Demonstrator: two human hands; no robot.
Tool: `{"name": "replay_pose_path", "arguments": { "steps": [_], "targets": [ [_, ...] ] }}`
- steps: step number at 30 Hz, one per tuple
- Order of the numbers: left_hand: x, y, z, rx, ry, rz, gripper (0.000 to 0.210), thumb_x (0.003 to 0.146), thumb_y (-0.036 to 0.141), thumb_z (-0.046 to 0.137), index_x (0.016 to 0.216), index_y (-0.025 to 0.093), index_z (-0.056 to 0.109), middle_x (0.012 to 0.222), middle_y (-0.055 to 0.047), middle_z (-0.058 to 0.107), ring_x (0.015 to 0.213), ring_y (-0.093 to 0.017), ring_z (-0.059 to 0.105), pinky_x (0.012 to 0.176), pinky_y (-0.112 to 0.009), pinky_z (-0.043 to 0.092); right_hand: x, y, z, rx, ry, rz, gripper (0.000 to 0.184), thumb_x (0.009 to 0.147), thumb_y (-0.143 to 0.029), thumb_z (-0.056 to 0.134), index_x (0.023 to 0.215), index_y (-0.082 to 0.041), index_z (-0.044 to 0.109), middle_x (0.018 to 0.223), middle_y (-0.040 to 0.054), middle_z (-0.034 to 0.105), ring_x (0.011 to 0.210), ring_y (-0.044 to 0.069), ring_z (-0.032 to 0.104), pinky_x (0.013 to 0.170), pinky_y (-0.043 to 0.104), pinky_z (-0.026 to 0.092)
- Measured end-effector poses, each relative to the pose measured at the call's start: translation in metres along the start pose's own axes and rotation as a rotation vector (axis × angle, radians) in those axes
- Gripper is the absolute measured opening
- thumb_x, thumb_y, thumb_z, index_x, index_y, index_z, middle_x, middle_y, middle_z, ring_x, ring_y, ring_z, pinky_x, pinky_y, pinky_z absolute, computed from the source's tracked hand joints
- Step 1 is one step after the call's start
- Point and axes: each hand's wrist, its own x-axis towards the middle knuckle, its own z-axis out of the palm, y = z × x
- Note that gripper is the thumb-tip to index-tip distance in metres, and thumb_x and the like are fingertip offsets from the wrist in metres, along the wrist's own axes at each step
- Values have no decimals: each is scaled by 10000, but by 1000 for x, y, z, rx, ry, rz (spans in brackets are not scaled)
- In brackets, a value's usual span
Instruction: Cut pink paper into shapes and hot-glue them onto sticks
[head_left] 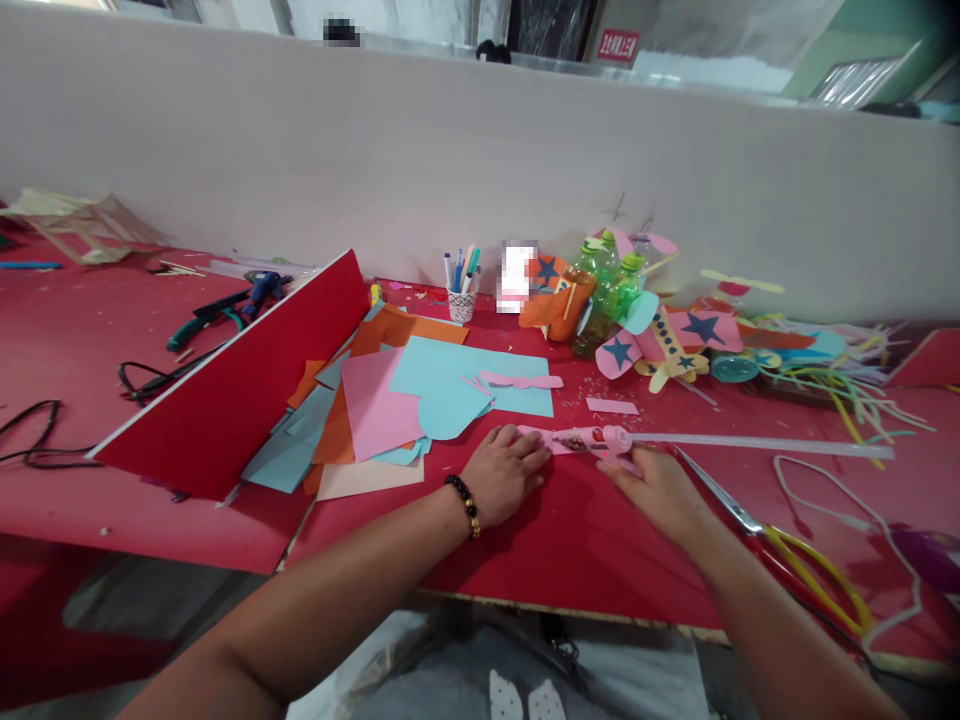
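My right hand [664, 492] is closed around the handle of a pink hot glue gun [611, 438], whose nozzle points left. A long translucent glue stick [772, 443] runs out of its back end to the right. Flat on the red table lies my left hand [504, 474], fingers stretched out and pressing at a small piece of pink paper [531, 434]. The gun's tip is over or close to that paper; whether it touches cannot be made out. A pink paper strip [611, 406] lies behind the gun, and a wavy-edged pink strip [525, 381] rests on light blue paper [514, 402].
Scissors [750, 520] with yellow handles lie beside my right forearm, near a white cable [892, 535]. Bottle-and-paper planes [664, 345] stand at the back right; a cup of pens [461, 303] is behind the coloured sheets [379, 405]. A red board [247, 385] leans at left.
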Motion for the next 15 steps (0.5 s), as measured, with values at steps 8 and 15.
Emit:
{"name": "replay_pose_path", "arguments": {
  "steps": [8, 15],
  "targets": [
    [0, 0, -1, -2, 6, 15, 396, 936, 389, 318, 1287, 253, 443, 1324, -49, 458, 1114, -236, 397, 954, -417, 306, 5, -5, -2, -21, 32, 41, 282, 779, -425, 492, 832, -190, 639, 697, 65, 677, 618, 228, 618, 524, 275, 385],
    [-1, -1, 0, -8, 13, 16, 395, 932, 383, 336, 1291, 252, 439, 1319, -62, 462, 1119, -235, 402, 948, -424, 312, 11, -4, 0, -25, 58, 30, 249, 772, -418, 502, 802, -215, 643, 694, 65, 677, 648, 246, 632, 548, 289, 401]
  ]
}}
